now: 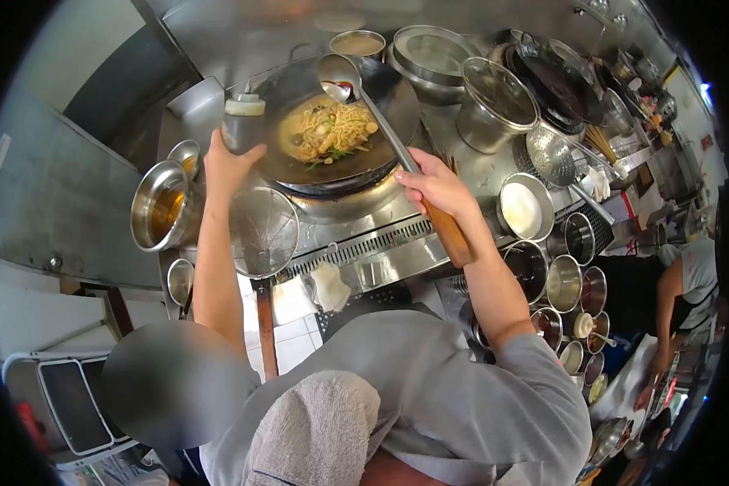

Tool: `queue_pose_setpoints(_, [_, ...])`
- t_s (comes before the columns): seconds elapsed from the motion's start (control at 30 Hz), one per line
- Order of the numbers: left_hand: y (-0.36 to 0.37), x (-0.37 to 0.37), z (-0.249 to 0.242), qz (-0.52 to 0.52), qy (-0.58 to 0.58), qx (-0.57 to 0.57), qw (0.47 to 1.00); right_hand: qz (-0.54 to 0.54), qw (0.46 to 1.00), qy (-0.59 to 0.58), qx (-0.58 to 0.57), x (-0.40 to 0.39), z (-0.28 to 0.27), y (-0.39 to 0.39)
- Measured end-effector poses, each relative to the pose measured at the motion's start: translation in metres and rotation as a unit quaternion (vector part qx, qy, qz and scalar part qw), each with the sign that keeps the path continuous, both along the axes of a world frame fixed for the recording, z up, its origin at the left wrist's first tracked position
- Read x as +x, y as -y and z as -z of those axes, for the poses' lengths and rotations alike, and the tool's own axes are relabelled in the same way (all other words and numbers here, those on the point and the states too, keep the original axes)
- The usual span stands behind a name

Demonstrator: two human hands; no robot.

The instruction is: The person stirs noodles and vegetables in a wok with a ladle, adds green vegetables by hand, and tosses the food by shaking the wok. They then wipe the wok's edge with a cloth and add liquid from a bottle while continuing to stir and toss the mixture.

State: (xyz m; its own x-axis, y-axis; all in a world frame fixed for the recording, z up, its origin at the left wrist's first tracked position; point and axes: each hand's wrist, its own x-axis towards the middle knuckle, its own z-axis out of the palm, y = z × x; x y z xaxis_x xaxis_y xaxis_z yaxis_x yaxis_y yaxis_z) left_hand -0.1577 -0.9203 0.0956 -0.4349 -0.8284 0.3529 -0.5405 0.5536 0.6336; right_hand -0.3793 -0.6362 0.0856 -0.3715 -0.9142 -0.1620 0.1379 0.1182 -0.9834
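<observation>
Noodles with greens lie in a large dark wok on the stove. My right hand is wrapped round the wooden handle of a long metal ladle. The ladle's bowl, with some dark sauce in it, is over the far part of the wok. My left hand is beside the wok's left edge, thumb and fingers apart, holding nothing. Just beyond it stands a white-topped squeeze bottle.
A round mesh strainer lies near my left forearm. Metal bowls with brown liquid stand at the left. At the right are a tall pot, a bowl of white contents, a perforated ladle and a co-worker's arm.
</observation>
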Motion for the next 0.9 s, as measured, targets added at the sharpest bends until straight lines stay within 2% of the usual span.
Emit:
queue_pose_setpoints(0.1, [-0.035, 0.02, -0.004, -0.003, -0.075, 0.089, 0.993, -0.014, 0.997, -0.073, 0.032, -0.023, 0.025, 0.027])
queue_pose_setpoints(0.2, [-0.071, 0.043, 0.011, 0.039, -0.111, 0.107, 0.987, -0.019, 0.978, -0.194, 0.08, -0.031, 0.04, 0.06])
queue_pose_setpoints(0.3, [-0.096, 0.069, 0.037, 0.042, -0.165, 0.131, 0.977, -0.042, 0.974, -0.189, 0.114, -0.032, 0.039, 0.066])
queue_pose_setpoints(0.4, [-0.127, 0.091, 0.043, 0.028, -0.234, 0.191, 0.953, -0.117, 0.974, -0.17, 0.095, -0.031, 0.009, 0.024])
queue_pose_setpoints(0.5, [-0.143, 0.109, 0.044, 0.003, -0.259, 0.255, 0.932, -0.047, 0.976, -0.19, 0.097, -0.035, 0.015, 0.027])
queue_pose_setpoints(0.57, [-0.144, 0.117, 0.049, -0.019, -0.239, 0.254, 0.937, -0.027, 0.972, -0.205, 0.109, -0.052, 0.023, 0.045])
queue_pose_setpoints(0.67, [-0.146, 0.121, 0.055, -0.021, -0.231, 0.253, 0.939, -0.045, 0.993, -0.07, 0.085, -0.069, 0.044, 0.059])
queue_pose_setpoints(0.7, [-0.146, 0.122, 0.057, -0.014, -0.239, 0.262, 0.935, -0.075, 0.995, 0.033, 0.064, -0.068, 0.048, 0.06])
queue_pose_setpoints(0.77, [-0.149, 0.12, 0.056, -0.008, -0.266, 0.287, 0.92, -0.066, 0.95, 0.306, 0.011, -0.063, 0.059, 0.057])
queue_pose_setpoints(0.83, [-0.155, 0.115, 0.048, -0.011, -0.305, 0.317, 0.898, -0.049, 0.843, 0.535, -0.035, -0.051, 0.058, 0.051])
queue_pose_setpoints(0.9, [-0.155, 0.115, 0.047, -0.013, -0.317, 0.323, 0.892, -0.042, 0.846, 0.525, -0.075, -0.037, 0.061, 0.046])
